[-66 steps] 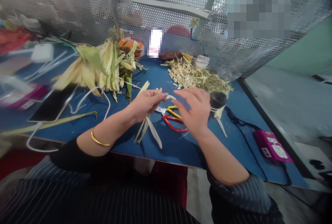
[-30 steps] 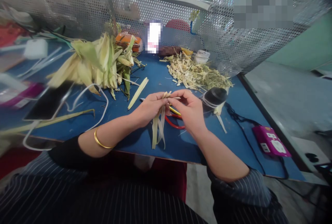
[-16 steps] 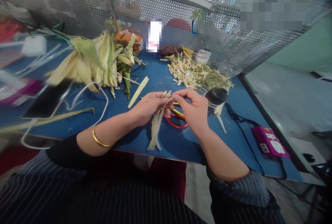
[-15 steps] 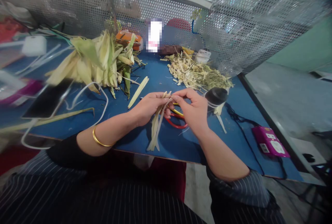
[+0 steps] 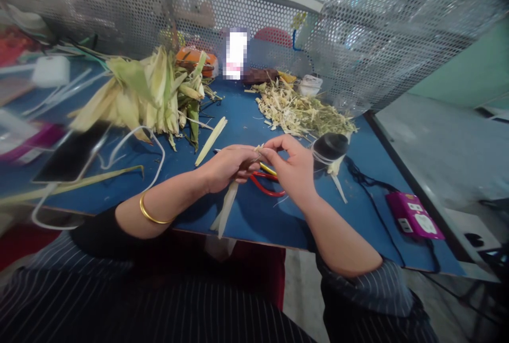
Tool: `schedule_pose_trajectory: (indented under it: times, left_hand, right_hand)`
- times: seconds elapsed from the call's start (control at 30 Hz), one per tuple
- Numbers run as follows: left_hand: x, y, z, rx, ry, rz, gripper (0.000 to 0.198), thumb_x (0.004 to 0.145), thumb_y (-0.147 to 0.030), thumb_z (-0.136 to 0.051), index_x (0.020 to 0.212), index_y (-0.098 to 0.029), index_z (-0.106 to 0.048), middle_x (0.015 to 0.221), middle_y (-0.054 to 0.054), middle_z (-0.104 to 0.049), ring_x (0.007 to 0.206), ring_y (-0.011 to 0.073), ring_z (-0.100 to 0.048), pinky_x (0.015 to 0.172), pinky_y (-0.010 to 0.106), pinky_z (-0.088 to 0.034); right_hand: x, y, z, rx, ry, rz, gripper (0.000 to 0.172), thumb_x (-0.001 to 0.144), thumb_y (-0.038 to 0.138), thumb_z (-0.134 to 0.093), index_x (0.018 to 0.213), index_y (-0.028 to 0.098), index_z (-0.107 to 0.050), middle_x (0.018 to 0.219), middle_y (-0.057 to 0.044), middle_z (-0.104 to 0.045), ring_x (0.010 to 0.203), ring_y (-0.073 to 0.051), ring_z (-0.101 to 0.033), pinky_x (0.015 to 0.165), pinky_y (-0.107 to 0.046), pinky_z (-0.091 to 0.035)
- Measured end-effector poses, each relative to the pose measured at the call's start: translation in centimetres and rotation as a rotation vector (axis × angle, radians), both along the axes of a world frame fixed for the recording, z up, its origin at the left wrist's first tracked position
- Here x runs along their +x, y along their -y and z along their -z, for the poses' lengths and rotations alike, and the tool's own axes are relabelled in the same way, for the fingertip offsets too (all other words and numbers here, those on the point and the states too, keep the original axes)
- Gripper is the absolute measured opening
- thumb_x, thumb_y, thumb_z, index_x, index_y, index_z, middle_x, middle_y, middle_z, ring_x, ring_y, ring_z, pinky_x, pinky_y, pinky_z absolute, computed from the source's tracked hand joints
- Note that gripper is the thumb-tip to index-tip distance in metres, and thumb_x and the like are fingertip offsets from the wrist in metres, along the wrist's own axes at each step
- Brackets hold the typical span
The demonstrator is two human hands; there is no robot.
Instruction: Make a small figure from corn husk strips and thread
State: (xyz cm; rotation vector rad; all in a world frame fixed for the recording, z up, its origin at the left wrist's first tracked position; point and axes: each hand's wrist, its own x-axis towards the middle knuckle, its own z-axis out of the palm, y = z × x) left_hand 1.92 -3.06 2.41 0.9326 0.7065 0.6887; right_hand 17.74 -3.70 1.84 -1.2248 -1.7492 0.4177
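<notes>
Pale corn husk strips (image 5: 227,204) hang down from my left hand (image 5: 234,167), whose fingers are wrapped round them. My right hand (image 5: 292,165) pinches the upper end of the same bundle, close against the left fingertips. What exactly lies between the right fingertips is mostly hidden. Under the hands lie scissors with red handles (image 5: 268,190), partly covered by the fingers. A gold-yellow curved piece (image 5: 269,168) shows just above the red loop. To the right of my right hand stands a black spool-like object (image 5: 331,148) with pale thread around it.
Corn husks (image 5: 155,94) are heaped at the left, with a loose strip (image 5: 211,140) nearby. Shredded husk (image 5: 298,107) lies at the back right. A phone (image 5: 71,155) with a white cable is at left, a magenta pack (image 5: 414,214) at right. Perforated metal (image 5: 270,11) borders the back.
My left hand has turned and closed further over the husk strips. Their hanging ends have swung left and toward me. My right hand has shifted slightly, still pinching at the top.
</notes>
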Motion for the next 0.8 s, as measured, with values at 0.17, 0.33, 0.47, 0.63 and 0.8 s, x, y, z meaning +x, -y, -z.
schedule_pose_trajectory:
  times: [0.17, 0.33, 0.47, 0.63, 0.8]
  left_hand:
    - [-0.08, -0.13, 0.05, -0.017, -0.018, 0.033, 0.012, 0.078, -0.017, -0.051, 0.066, -0.017, -0.05, 0.056, -0.004, -0.035, 0.042, 0.0036, -0.021, 0.042, 0.024, -0.013]
    - [-0.24, -0.34, 0.19, -0.044, 0.003, 0.08, 0.01, 0.075, -0.02, -0.052, 0.066, -0.016, -0.052, 0.056, -0.004, -0.035, 0.042, 0.0044, -0.021, 0.04, 0.022, -0.014]
    - [-0.33, -0.4, 0.22, -0.071, 0.021, 0.091, 0.01, 0.076, -0.021, -0.052, 0.069, -0.015, -0.055, 0.057, -0.003, -0.036, 0.042, 0.0053, -0.024, 0.04, 0.021, -0.021]
    - [-0.47, -0.45, 0.03, -0.12, -0.009, 0.132, 0.011, 0.076, -0.02, -0.049, 0.068, -0.015, -0.054, 0.057, -0.003, -0.033, 0.041, 0.0048, -0.023, 0.041, 0.021, -0.021]
    - [-0.33, -0.47, -0.23, -0.115, -0.063, 0.149, 0.012, 0.076, -0.02, -0.049, 0.067, -0.014, -0.053, 0.055, -0.006, -0.027, 0.041, 0.0041, -0.018, 0.039, 0.019, -0.014]
  right_hand:
    - [-0.03, 0.15, -0.01, 0.014, 0.039, 0.006, 0.011, 0.081, 0.026, -0.063, 0.073, 0.021, -0.061, 0.074, 0.001, -0.063, 0.072, -0.014, -0.057, 0.071, -0.03, -0.044]
    - [0.02, 0.21, 0.25, 0.004, 0.046, 0.015, 0.014, 0.082, 0.032, -0.063, 0.074, 0.021, -0.059, 0.072, 0.001, -0.063, 0.07, -0.014, -0.056, 0.07, -0.03, -0.044]
    - [-0.02, 0.2, 0.41, 0.029, 0.035, 0.019, 0.013, 0.082, 0.031, -0.063, 0.075, 0.021, -0.06, 0.073, 0.001, -0.063, 0.071, -0.014, -0.056, 0.07, -0.03, -0.044]
    - [0.08, 0.06, 0.17, -0.006, -0.011, -0.105, 0.023, 0.082, 0.021, -0.061, 0.104, 0.024, -0.065, 0.077, 0.002, -0.063, 0.073, -0.013, -0.058, 0.075, -0.03, -0.046]
    - [0.23, -0.09, 0.07, -0.002, 0.02, -0.172, 0.012, 0.084, 0.016, -0.057, 0.081, 0.021, -0.068, 0.078, 0.0, -0.063, 0.072, -0.012, -0.058, 0.069, -0.028, -0.044]
